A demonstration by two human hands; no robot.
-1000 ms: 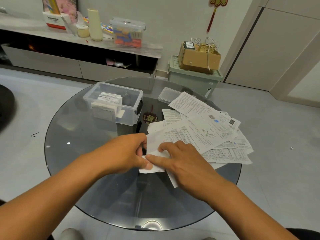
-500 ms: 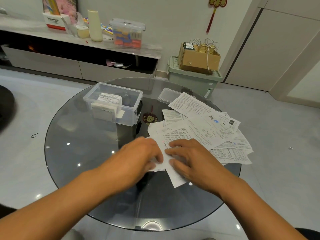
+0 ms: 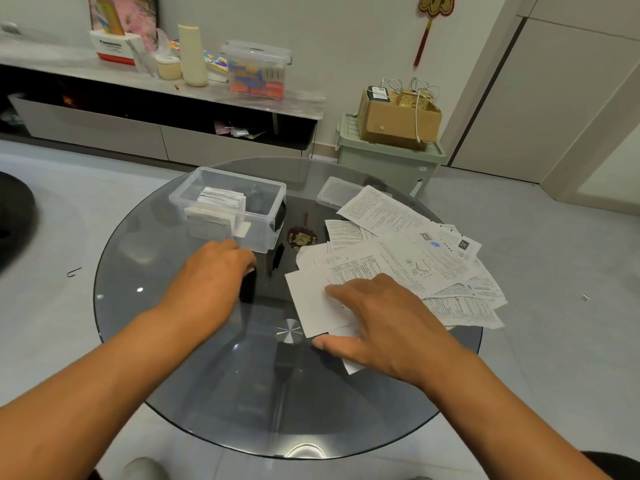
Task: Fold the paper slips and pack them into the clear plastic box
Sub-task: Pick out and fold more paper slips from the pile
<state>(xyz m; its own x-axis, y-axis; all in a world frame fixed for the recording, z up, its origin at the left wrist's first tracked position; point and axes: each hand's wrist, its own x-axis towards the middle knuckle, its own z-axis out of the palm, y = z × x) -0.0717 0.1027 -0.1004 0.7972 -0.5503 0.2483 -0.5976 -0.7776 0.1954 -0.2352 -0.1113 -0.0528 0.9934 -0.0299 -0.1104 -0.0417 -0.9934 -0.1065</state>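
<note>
A clear plastic box (image 3: 277, 190) stands open at the back left of the round glass table (image 3: 214, 382), with folded slips (image 3: 221, 199) upright inside. My left hand (image 3: 211, 275) is just in front of the box, fingers curled shut; only a white edge of a folded paper slip (image 3: 250, 270) shows at its fingertips. A loose pile of printed paper slips (image 3: 401, 258) covers the table's right side. My right hand (image 3: 384, 323) rests flat, fingers spread, on a blank white sheet (image 3: 310, 303) at the pile's near edge.
The box's clear lid (image 3: 333, 192) lies behind the pile. A red and gold ornament (image 3: 302, 238) shows through the glass between box and pile. A green bin with a cardboard box (image 3: 398, 116) stands beyond the table. A low cabinet (image 3: 104, 129) lines the wall.
My left hand has left the table's middle and moved forward-left to the box, taking the folded slip along. My right hand has stayed on the pile and spread over a white sheet.
</note>
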